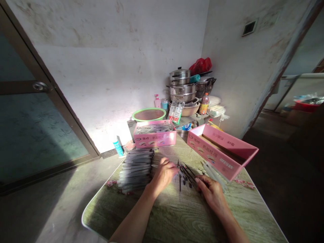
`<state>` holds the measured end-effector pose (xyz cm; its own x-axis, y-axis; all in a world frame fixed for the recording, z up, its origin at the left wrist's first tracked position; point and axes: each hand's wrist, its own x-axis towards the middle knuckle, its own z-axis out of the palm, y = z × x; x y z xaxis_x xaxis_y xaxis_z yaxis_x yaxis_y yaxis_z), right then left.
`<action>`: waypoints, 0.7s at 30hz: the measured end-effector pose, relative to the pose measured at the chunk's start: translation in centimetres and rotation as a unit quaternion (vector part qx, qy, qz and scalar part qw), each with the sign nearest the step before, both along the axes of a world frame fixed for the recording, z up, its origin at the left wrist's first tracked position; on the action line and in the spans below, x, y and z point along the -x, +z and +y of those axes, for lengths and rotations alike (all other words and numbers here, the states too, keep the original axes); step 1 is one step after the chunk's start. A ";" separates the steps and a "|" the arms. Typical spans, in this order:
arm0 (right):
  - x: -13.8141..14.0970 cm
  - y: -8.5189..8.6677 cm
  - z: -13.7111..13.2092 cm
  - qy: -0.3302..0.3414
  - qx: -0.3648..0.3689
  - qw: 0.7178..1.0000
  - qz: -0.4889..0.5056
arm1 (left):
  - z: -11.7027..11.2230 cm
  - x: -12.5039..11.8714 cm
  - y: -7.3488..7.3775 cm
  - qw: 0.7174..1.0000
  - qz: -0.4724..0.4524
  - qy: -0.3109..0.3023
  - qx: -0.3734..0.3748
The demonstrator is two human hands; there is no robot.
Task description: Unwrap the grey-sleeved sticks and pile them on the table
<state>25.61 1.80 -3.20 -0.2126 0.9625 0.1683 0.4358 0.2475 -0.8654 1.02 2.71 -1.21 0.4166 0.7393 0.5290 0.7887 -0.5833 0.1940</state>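
Observation:
Both my hands rest on a small table with a wood-grain cover. My left hand has its fingers curled around thin dark sticks that lie fanned out between the hands. My right hand lies just right of them, fingers bent and touching the same sticks. To the left of my left hand is a tall stack of grey packets. A few pale clear-wrapped packets lie beside my right hand.
A pink box filled with packets stands at the table's far edge. A larger open pink box sits at the right. Behind are a green basin, stacked steel pots and bottles by the wall. A glass door is left.

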 end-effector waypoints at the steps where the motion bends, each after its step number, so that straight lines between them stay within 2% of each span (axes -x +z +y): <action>1: 0.3 0.1 -0.1 0.023 0.032 0.999 0.027 | -0.2 -0.6 0.2 1.000 0.012 -0.019 0.000; 5: 1.5 0.4 -0.7 0.082 0.102 0.987 0.096 | -1.1 -2.7 1.0 0.997 0.017 -0.071 0.022; 10: 2.2 0.3 -0.9 0.127 0.112 0.980 0.105 | -1.9 -4.1 1.2 0.992 0.006 -0.110 0.058; 16: 2.0 -0.2 -0.6 0.130 0.138 0.973 0.129 | -2.0 -4.2 0.8 0.990 -0.008 -0.121 0.070; 21: 1.8 -0.5 -0.3 0.128 0.166 0.965 0.155 | -2.1 -4.1 0.8 0.987 -0.031 -0.110 0.111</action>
<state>23.79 1.46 -3.67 -0.4404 0.8966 -0.0475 0.1050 -0.0011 -0.9945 5.15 0.63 -0.42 0.5521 0.7349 0.3938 0.6303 -0.6770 0.3799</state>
